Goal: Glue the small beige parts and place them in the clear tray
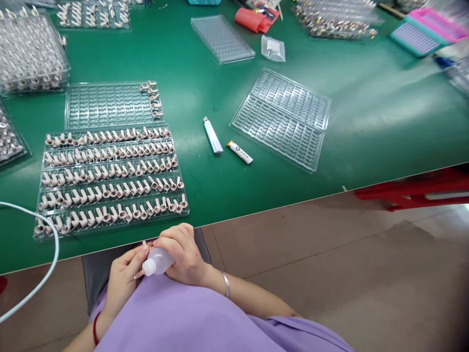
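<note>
Both my hands are at my lap, just below the table's front edge. My right hand [185, 254] is wrapped round a small clear plastic bottle [159, 260] lying on its side. My left hand [124, 276] pinches at the bottle's white cap end [148, 267]. A thin nozzle tip sticks up near my fingertips. Right above my hands, on the green table [366, 122], lies a clear tray [110, 181] filled with rows of small beige parts.
A half-empty clear tray [110, 105] lies behind the filled one. An open empty double tray [282, 120] sits to the right, with a white utility knife [213, 135] and a small tube [240, 152] between. More filled trays [31, 51] stand far left. A white cable [51, 264] loops at left.
</note>
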Demonstrator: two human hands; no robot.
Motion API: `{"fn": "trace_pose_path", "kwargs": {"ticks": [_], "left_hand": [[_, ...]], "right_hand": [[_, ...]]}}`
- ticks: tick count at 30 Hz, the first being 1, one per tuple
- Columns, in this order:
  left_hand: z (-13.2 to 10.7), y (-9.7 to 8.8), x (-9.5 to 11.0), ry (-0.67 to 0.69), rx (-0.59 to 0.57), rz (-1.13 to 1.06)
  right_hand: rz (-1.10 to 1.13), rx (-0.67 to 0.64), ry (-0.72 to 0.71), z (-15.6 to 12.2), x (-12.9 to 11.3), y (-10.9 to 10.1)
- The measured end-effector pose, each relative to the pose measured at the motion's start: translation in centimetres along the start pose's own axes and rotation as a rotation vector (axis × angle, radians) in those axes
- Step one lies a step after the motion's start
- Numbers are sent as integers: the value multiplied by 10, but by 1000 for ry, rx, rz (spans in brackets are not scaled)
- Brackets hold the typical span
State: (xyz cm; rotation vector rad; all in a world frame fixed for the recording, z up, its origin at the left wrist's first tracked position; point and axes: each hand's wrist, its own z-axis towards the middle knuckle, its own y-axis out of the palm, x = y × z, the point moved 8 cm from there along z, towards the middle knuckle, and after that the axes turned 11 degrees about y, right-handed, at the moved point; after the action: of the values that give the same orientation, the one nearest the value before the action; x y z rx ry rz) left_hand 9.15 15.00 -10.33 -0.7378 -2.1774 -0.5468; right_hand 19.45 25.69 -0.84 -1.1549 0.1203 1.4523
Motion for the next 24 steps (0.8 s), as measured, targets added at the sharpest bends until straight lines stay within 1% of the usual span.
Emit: {"fn": "trace_pose_path", "kwargs": {"ticks": [9, 13, 17, 20, 24], "left_hand": [[-2, 7, 13, -3, 9, 19], [-2, 10, 6, -22, 5, -84], [0, 8, -5, -45, 35, -140], [3, 6, -9, -43, 44, -143], [3, 8, -9, -22, 18, -136]], "right_hand": [[35, -35, -14, 2, -1, 0], [39, -48, -10, 4, -1, -1], [35, -68, -3, 5, -1, -1], [23, -69, 1, 6, 0, -2], [17, -86, -10, 9, -1, -4]]}}
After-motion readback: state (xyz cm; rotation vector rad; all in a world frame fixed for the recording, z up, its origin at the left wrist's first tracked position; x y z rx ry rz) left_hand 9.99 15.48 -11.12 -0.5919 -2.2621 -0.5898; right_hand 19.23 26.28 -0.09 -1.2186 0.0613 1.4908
